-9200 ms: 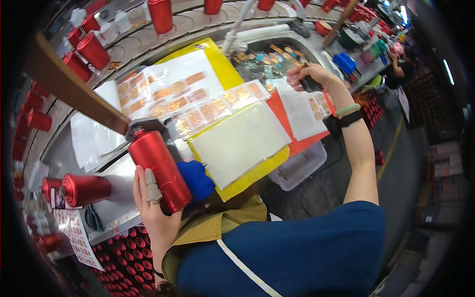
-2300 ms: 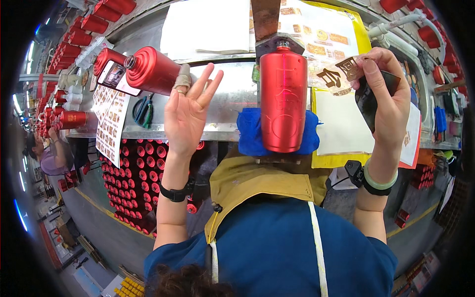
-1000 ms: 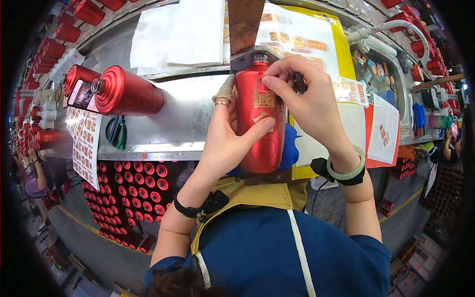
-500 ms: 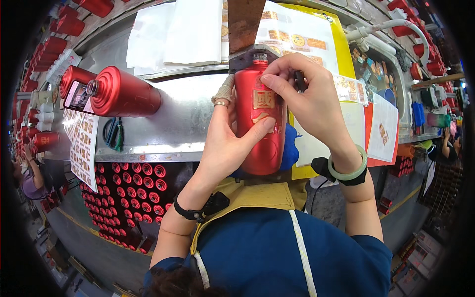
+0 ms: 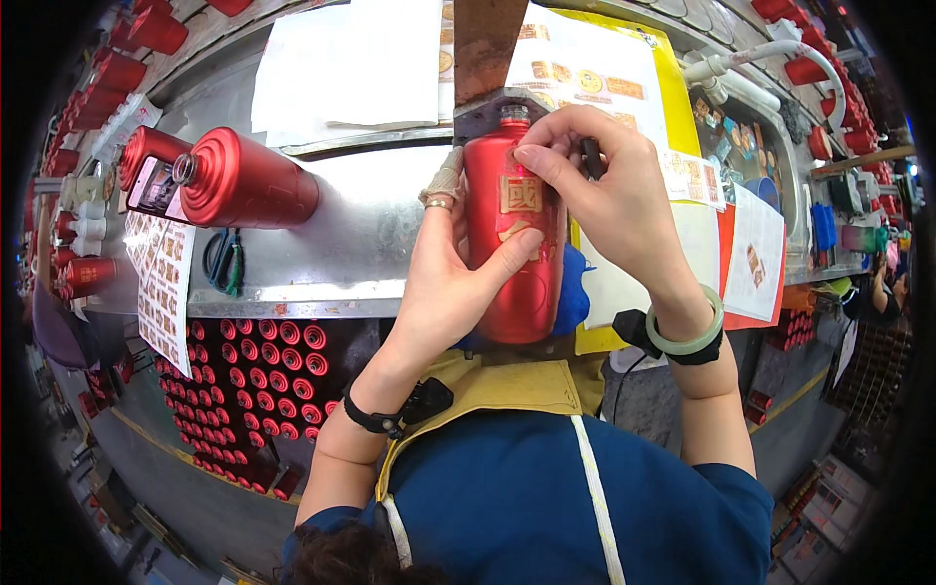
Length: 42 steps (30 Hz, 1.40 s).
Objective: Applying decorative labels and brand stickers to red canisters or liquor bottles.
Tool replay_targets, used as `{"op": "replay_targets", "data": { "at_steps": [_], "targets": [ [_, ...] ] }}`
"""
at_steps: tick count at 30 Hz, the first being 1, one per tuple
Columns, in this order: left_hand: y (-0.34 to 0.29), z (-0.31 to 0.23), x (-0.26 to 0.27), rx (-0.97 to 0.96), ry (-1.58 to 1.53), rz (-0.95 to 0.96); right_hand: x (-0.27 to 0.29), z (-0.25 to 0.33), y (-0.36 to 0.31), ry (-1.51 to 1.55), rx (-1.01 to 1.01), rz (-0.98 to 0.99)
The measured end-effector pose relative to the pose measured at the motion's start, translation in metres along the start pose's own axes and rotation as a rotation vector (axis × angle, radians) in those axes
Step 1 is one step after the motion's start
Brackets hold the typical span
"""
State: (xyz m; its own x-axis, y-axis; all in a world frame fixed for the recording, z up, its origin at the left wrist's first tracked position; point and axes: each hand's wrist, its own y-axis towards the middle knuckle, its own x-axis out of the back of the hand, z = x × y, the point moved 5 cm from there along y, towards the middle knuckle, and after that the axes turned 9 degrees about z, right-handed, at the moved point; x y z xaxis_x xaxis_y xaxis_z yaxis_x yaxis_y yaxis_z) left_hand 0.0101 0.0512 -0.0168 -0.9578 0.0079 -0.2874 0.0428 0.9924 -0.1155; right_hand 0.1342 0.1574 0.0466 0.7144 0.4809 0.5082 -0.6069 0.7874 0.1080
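Note:
A red bottle (image 5: 507, 302) with gold raised characters lies before me, its glass neck pointing away. My left hand (image 5: 451, 258) wraps round its left side, thumb across the front below the gold square label (image 5: 521, 194). The fingertips of that hand carry pale wrapping. My right hand (image 5: 604, 175) is pinched at the upper front of the bottle, thumb and forefinger together against its surface. A short black piece (image 5: 591, 158) sticks out among the right fingers; what it belongs to is hidden. Under the bottle lies a blue cloth (image 5: 573, 291).
Left on the metal bench stand another red bottle (image 5: 258, 180), a phone (image 5: 156, 187) and dark green-handled scissors (image 5: 224, 263). White sheets (image 5: 380, 68) and gold sticker sheets (image 5: 585, 58) lie at the back. Many red bottles (image 5: 278, 366) stand below the bench. A white pipe (image 5: 770, 47) curves at right.
Both my hands stay at nearly the same spots on the bottle. At the far left edge, a person's arm has moved out of sight.

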Motion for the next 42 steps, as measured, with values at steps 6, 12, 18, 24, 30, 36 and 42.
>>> {"op": "replay_targets", "data": {
  "at_steps": [6,12,18,24,30,36,42],
  "targets": [
    [-0.001,0.001,0.000,0.000,-0.003,0.011,0.000,0.001,-0.002,0.002,-0.005,-0.002],
    [0.000,-0.002,0.000,-0.006,0.017,0.013,0.000,0.001,0.000,0.022,-0.047,0.029],
    [0.006,-0.006,0.001,-0.077,-0.108,-0.030,0.009,-0.011,-0.004,0.229,-0.065,-0.065],
    [0.015,-0.003,0.007,-0.023,-0.208,-0.027,-0.018,-0.030,-0.037,0.472,-0.243,-0.057],
    [0.017,0.000,0.008,-0.030,-0.252,-0.028,-0.024,-0.038,-0.040,0.586,-0.311,-0.095],
    [0.017,-0.002,0.010,-0.030,-0.216,-0.027,-0.024,-0.041,-0.039,0.583,-0.302,-0.094],
    [0.016,-0.004,0.009,-0.048,-0.167,-0.026,-0.023,-0.040,-0.039,0.569,-0.304,-0.099]
  ]
}}
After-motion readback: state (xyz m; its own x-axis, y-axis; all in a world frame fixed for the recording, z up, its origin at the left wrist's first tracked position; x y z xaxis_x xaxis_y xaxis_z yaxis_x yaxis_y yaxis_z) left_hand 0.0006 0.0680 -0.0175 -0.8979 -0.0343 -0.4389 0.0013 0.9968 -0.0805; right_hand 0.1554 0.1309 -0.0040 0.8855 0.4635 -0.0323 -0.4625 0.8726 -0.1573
